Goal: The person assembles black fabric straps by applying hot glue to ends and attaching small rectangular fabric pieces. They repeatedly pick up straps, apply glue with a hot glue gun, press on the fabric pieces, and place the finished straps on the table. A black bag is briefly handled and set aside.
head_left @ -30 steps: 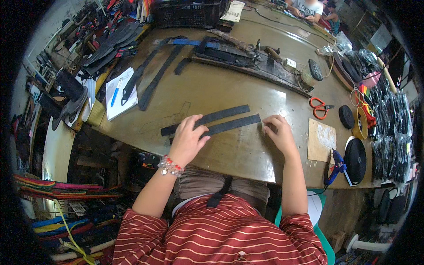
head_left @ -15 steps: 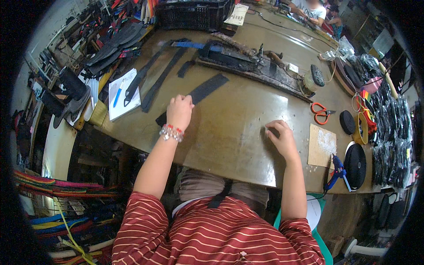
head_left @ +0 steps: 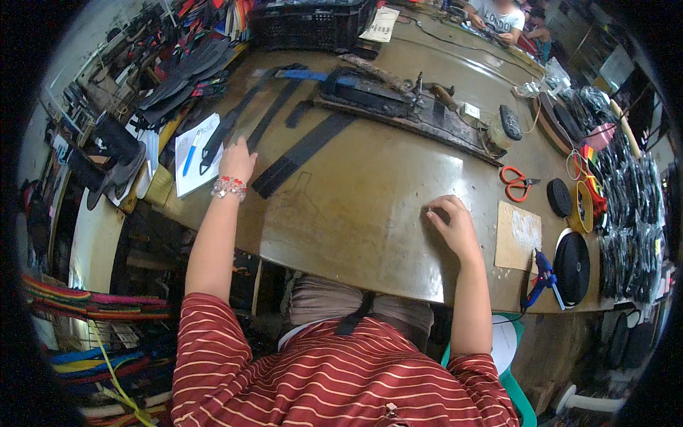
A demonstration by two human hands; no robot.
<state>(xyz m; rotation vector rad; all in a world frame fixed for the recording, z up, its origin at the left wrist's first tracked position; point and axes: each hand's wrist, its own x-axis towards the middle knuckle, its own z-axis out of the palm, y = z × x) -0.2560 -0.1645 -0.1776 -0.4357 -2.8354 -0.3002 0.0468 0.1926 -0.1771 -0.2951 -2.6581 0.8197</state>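
My left hand (head_left: 238,162), with a beaded bracelet at the wrist, lies over the near end of a narrow black strap (head_left: 267,119). Its fingers are stretched forward and apart; no grip on the strap shows. Just to its right a wide black webbing strip (head_left: 302,155) lies slantwise on the table, untouched. A second black strap with a buckle loop (head_left: 215,148) rests partly on white paper to the left. My right hand (head_left: 453,222) rests on the bare tabletop, fingers loosely bent, thumb a little apart, nothing visible in it.
Orange-handled scissors (head_left: 518,183), a cardboard piece (head_left: 517,235), a blue glue gun (head_left: 544,277) and black webbing rolls (head_left: 571,267) lie at the right. A long dark metal fixture (head_left: 413,107) crosses the far side. A blue pen (head_left: 190,158) sits on paper (head_left: 194,178). Another person (head_left: 498,21) sits far back.
My left hand has let go of the wide webbing strip and moved left to the narrow strap. The strip now lies slightly farther left. My right hand stays put.
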